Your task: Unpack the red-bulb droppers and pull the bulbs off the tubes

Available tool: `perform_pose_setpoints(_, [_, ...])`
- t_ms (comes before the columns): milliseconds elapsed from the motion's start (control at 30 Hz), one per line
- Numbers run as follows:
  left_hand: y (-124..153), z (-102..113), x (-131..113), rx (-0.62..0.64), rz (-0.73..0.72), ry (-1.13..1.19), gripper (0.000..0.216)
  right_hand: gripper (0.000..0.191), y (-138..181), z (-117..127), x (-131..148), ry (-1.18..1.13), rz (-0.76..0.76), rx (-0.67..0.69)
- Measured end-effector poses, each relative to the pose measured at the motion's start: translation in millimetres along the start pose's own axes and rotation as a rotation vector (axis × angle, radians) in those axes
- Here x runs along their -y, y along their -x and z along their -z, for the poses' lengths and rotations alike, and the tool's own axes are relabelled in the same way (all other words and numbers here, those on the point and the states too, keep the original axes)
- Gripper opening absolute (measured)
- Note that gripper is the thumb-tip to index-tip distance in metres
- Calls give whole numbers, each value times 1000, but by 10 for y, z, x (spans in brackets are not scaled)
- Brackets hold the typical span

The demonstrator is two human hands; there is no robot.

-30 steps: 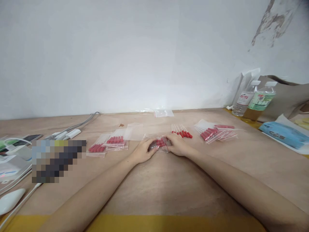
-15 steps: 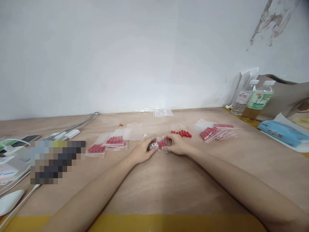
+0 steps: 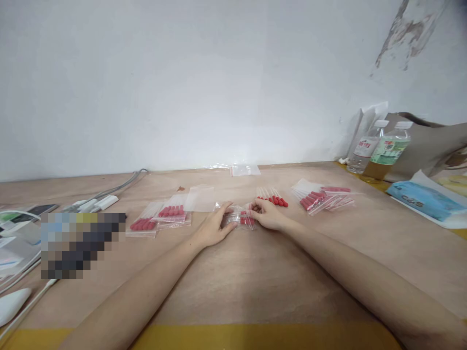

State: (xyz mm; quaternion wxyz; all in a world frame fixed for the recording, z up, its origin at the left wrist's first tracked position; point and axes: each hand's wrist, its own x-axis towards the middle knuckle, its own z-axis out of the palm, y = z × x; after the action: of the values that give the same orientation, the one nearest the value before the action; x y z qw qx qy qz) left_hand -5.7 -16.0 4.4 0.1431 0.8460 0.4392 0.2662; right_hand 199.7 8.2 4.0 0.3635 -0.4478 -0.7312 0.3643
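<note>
A small clear zip bag [image 3: 247, 220] with red-tipped white sticks in it lies between my two hands at the middle of the table. My left hand [image 3: 213, 227] has its thumb and fingers around the left end of the bag. At the other end, my right hand [image 3: 269, 215] pinches the plastic beside the red tips. Just behind my right hand lies a row of loose red-tipped sticks [image 3: 273, 199]. Filled bags [image 3: 144, 223] lie to the left, and a pile of filled bags [image 3: 314, 199] lies to the right. A flat, unfilled bag [image 3: 200, 198] rests behind my left hand.
Another clear bag [image 3: 245, 170] lies against the wall. Two bottles [image 3: 388, 153] and a blue tissue pack [image 3: 425, 197] stand at the right. Cables and white plugs [image 3: 105, 203], a white mouse-like object [image 3: 13, 306] and a blurred-out patch are at the left.
The bag between my hands now lies flatter, with its red tips more exposed. My left fingers have opened slightly around it. The whole view has shifted a little.
</note>
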Motion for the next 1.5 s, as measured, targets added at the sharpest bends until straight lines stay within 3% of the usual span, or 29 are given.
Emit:
perform_pose_setpoints(100, [3,1,-1,3,15,-12,59,16,22,70,15,39,40,84])
perform_pose_setpoints(233, [6,-4,4,-4,14,-10,57,36,57,114,55,204,75,159])
perform_pose_setpoints(367, [0,-7,-9,6,14,-9,55,23,83,99,143,381,66,186])
perform_pose_setpoints(533, [5,-1,-27,10,14,-15,54,19,99,115,225,439,83,89])
perform_pose_setpoints(667, [9,0,-13,-1,23,-40,54,20,64,224,213,275,78,90])
perform_pose_setpoints(867, [-1,-13,14,-13,23,-53,48,19,-17,496,147,-193,-95,119])
perform_pose_setpoints(1033, [-3,-9,16,-14,1,-57,46,22,-8,590,78,-326,-151,63])
perform_pose_setpoints(1233, [8,-15,22,-19,15,-63,48,21,-14,537,33,-457,-267,93])
perform_pose_setpoints(1367, [6,-26,36,-31,10,-63,48,16,-54,723,57,-392,-233,-54])
perform_pose_setpoints(1500, [3,-27,22,-35,2,-91,46,14,-68,937,51,-26,-16,-419])
